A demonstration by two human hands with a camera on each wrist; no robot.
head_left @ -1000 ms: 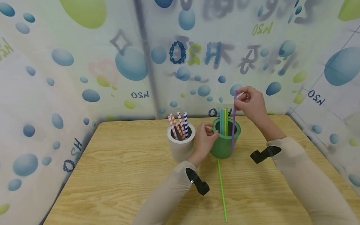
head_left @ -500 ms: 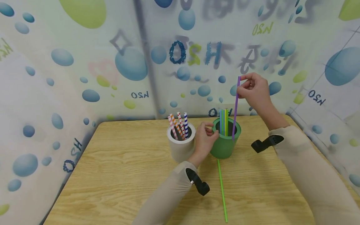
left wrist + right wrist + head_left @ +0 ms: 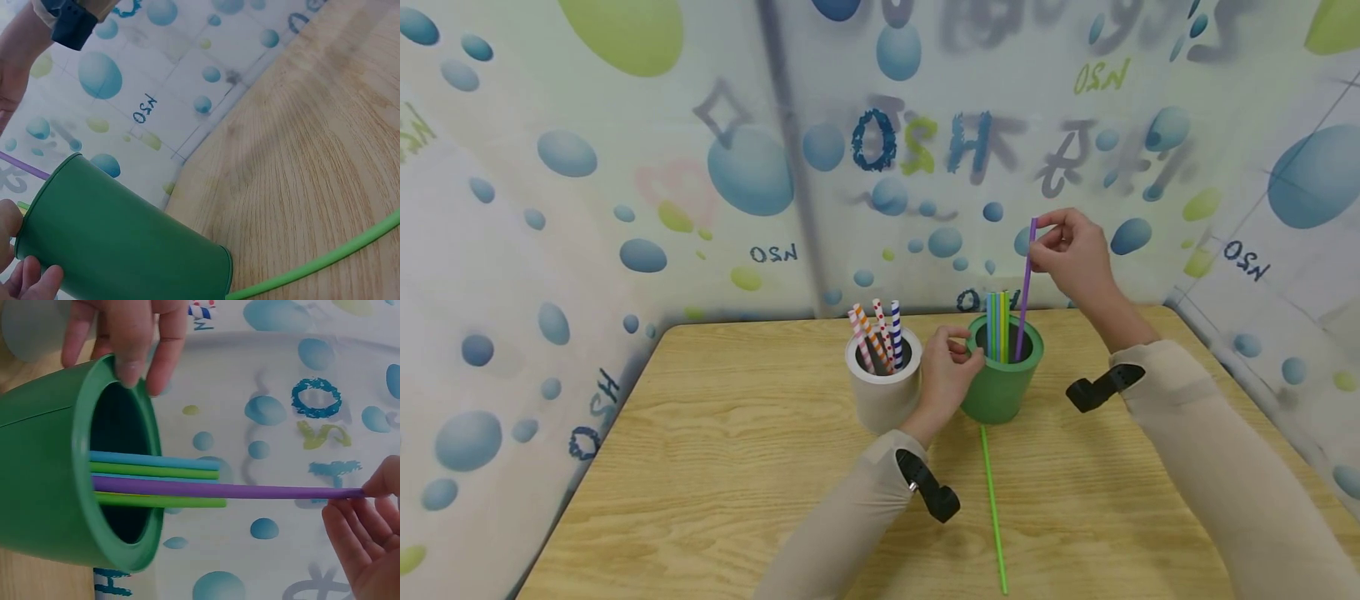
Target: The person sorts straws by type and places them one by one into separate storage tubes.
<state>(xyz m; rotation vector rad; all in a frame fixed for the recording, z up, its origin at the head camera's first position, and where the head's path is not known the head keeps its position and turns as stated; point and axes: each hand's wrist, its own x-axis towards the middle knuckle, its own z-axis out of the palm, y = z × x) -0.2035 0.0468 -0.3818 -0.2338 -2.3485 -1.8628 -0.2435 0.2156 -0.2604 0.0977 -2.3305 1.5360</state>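
Observation:
My right hand pinches a purple straw near its top. Its lower end stands inside the mouth of the green pot, beside several blue, green and yellow straws. At the pot's left side my left hand holds the rim, with the thumb over the edge as seen in the right wrist view. A loose green straw lies on the table, its far end by the pot's base. The bottom of the purple straw is hidden inside the pot.
Left of the green pot stands a white pot with several patterned paper straws. Both stand on a wooden table. A patterned curtain hangs behind the table.
My right hand first rose with the purple straw, then came down slightly. The straw's lower end passed from in front of the green pot to inside its mouth. My left hand has stayed put.

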